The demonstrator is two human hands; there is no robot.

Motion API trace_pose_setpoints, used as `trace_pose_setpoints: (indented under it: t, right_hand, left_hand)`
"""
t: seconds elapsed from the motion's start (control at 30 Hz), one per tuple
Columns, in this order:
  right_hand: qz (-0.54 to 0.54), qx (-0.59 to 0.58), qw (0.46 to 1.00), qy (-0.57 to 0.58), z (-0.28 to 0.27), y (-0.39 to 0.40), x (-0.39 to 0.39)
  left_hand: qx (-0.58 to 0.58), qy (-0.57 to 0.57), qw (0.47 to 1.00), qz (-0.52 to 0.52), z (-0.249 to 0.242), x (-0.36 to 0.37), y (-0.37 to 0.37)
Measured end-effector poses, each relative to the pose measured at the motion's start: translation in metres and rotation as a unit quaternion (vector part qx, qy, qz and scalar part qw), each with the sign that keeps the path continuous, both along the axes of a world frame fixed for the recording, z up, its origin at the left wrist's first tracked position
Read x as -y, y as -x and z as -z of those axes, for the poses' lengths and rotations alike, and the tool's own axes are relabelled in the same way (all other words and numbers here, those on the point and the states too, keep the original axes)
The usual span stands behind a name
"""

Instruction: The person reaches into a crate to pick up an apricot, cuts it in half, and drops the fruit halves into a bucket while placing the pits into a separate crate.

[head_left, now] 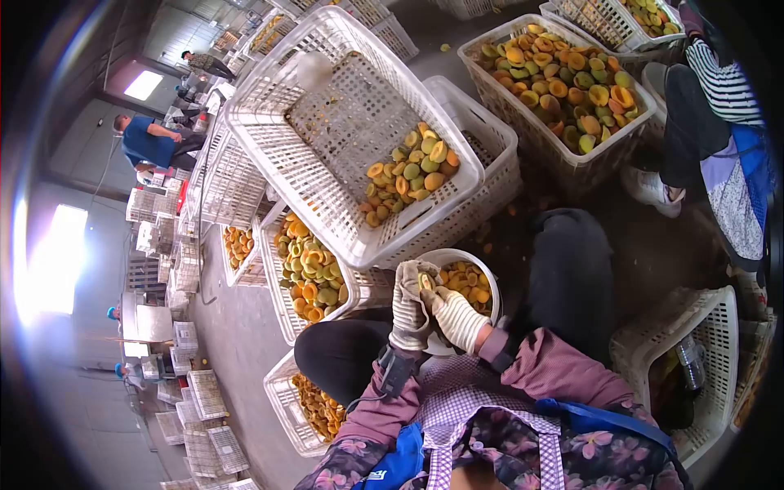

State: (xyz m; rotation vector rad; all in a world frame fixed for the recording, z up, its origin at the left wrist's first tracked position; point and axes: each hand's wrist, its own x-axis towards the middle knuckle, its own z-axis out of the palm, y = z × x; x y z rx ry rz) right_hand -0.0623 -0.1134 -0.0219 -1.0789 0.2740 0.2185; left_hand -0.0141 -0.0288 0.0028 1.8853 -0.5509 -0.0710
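Observation:
My left hand (410,306), in a dirty pale glove, is closed around a piece of fruit (425,282). Beside it, my right hand (457,317), in a striped glove, has its fingers pressed together at the same fruit; whether it also holds a tool cannot be made out. Both hands are over the near-left rim of a round white bucket (495,287) of orange and green fruit pieces (465,282). Just beyond is a large white crate (351,114), tilted, with cut fruit (412,175) gathered in its lower right corner.
Fruit-filled crates stand at upper right (563,151) and left (287,327). Dried-looking pieces lie in a lower-left crate (286,408). A crate with a plastic bottle (691,363) is at right. A seated person (727,122) is at far right; another person (151,143) stands at left.

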Motion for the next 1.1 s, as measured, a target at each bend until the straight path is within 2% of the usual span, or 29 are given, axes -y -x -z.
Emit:
trace_pose_setpoints:
  t: [0.03,0.07,0.1,0.13,0.17,0.2,0.27,0.33,0.37,0.4,0.47,0.5,0.6,0.67,0.7,0.73,0.77,0.8,0.87,0.9,0.93,1.0,1.03,1.1]
  right_hand:
    - [0.004,0.069,0.986,0.152,0.0,-0.001,0.0]
    - [-0.04,0.122,0.952,0.278,-0.003,0.006,0.009]
    - [-0.029,0.151,0.945,0.29,-0.001,0.006,0.01]
    - [-0.02,0.181,0.937,0.299,0.002,0.008,0.007]
    - [-0.007,0.175,0.942,0.286,0.0,0.011,0.006]
    - [0.011,0.156,0.96,0.234,0.002,0.01,0.003]
    - [0.055,0.104,0.989,0.087,0.01,0.006,-0.003]
    - [0.037,0.09,0.992,0.083,0.012,0.005,-0.003]
    - [0.019,0.086,0.988,0.124,0.015,0.005,-0.003]
    - [0.002,0.08,0.983,0.164,0.009,0.005,-0.002]
    - [-0.019,0.058,0.987,0.147,-0.006,0.009,0.004]
    - [-0.075,-0.031,0.994,0.069,-0.018,0.01,0.01]
    - [-0.145,-0.14,0.978,-0.059,-0.021,0.01,0.015]
    - [-0.098,-0.087,0.987,-0.096,-0.01,0.01,0.01]
    - [-0.082,-0.069,0.988,-0.107,-0.004,0.01,0.006]
    - [-0.049,-0.001,0.998,-0.025,0.006,0.01,0.002]
    - [-0.017,0.067,0.996,0.057,0.015,0.009,-0.002]
    - [-0.019,0.069,0.996,0.061,0.023,0.009,-0.005]
    - [-0.073,0.074,0.991,0.088,0.038,0.011,-0.011]
    - [-0.065,0.091,0.993,0.032,0.031,0.013,-0.013]
    - [-0.068,0.092,0.993,0.036,0.024,0.014,-0.01]
    - [-0.144,0.054,0.988,0.011,0.006,0.021,-0.004]
    - [-0.139,0.079,0.986,0.037,0.015,0.021,-0.008]
    - [-0.136,0.067,0.988,0.024,0.005,0.025,-0.008]
  left_hand:
    - [-0.023,0.053,0.998,0.001,0.01,-0.001,0.0]
    - [0.035,0.082,0.996,0.028,0.013,-0.004,-0.005]
    - [-0.069,0.152,0.986,0.028,0.012,-0.003,-0.004]
    - [-0.076,0.109,0.99,0.042,0.005,-0.003,-0.005]
    - [-0.124,0.174,0.976,0.047,-0.011,0.002,-0.001]
    - [-0.243,0.235,0.941,0.026,-0.015,0.004,-0.004]
    - [-0.259,0.298,0.918,0.026,0.004,0.002,-0.009]
    - [-0.309,0.353,0.882,-0.025,0.019,-0.003,-0.006]
    - [-0.293,0.381,0.877,0.009,0.029,-0.008,-0.009]
    - [-0.29,0.382,0.878,0.009,0.025,-0.007,-0.008]
    - [-0.293,0.362,0.885,-0.018,0.017,-0.009,-0.004]
    - [-0.295,0.345,0.891,-0.012,0.014,-0.01,-0.005]
    - [-0.346,0.335,0.875,-0.052,0.008,-0.01,-0.004]
    - [-0.346,0.333,0.876,-0.043,0.006,-0.008,-0.005]
    - [-0.299,0.311,0.901,-0.038,0.008,-0.004,-0.003]
    - [-0.25,0.289,0.924,-0.033,0.009,-0.001,-0.003]
    - [-0.365,0.359,0.854,-0.09,0.006,0.002,-0.003]
    - [-0.363,0.364,0.853,-0.09,0.003,-0.001,-0.002]
    - [-0.304,0.329,0.894,-0.036,-0.018,-0.007,0.001]
    - [-0.264,0.302,0.916,-0.014,-0.016,-0.011,-0.001]
    - [-0.263,0.306,0.915,-0.014,-0.014,-0.015,-0.003]
    - [-0.224,0.268,0.932,0.096,-0.012,-0.024,-0.006]
    - [-0.178,0.228,0.947,0.143,-0.011,-0.028,-0.014]
    - [-0.176,0.225,0.948,0.141,-0.009,-0.029,-0.014]
